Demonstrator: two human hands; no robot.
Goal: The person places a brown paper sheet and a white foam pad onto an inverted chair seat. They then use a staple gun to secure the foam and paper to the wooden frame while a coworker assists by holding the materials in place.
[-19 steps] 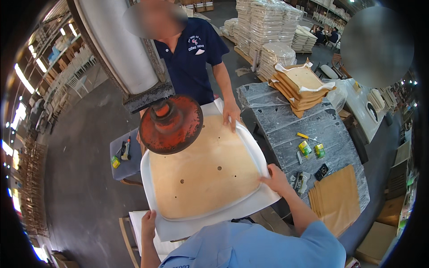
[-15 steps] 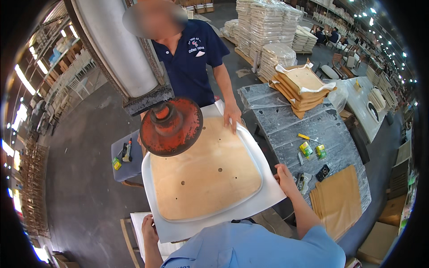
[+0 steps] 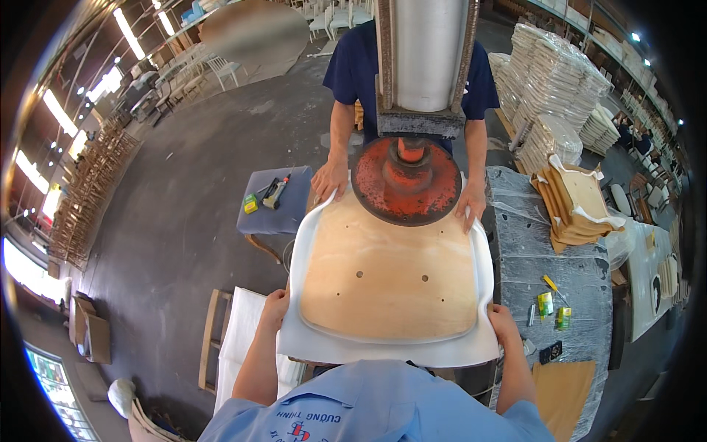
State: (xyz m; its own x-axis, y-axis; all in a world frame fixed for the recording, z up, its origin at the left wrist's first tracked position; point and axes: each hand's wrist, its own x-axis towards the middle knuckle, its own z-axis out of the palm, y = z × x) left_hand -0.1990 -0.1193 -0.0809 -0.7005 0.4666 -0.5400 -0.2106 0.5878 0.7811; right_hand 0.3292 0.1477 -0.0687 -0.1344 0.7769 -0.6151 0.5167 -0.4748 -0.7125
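A pale plywood seat panel [image 3: 390,254], rounded at its corners and drilled with several holes, lies on a white padding sheet [image 3: 368,352]. The sheet's sides curl up around the panel. My left hand [image 3: 275,309] has its fingers closed on the sheet's left edge near the front corner. On the opposite edge my right hand [image 3: 504,324] grips the sheet too, its fingertips partly hidden. A red, worn round press plate [image 3: 406,184] hangs over the panel's far part. Across from me, a co-worker's hands [image 3: 331,179] hold the sheet's far corners.
At left stands a blue padded stool [image 3: 269,214] with a tool on it. To the right, a plastic-covered table [image 3: 512,258] bears small yellow-green boxes [image 3: 545,303], brown sheets [image 3: 563,390] and a stack of brown-covered panels [image 3: 578,199]. A pale metal press column [image 3: 422,59] rises ahead.
My view has swung left. My hands have come farther up the sheet's sides, and its edges now curl closer around the panel. The co-worker's hands are both visible at the far corners.
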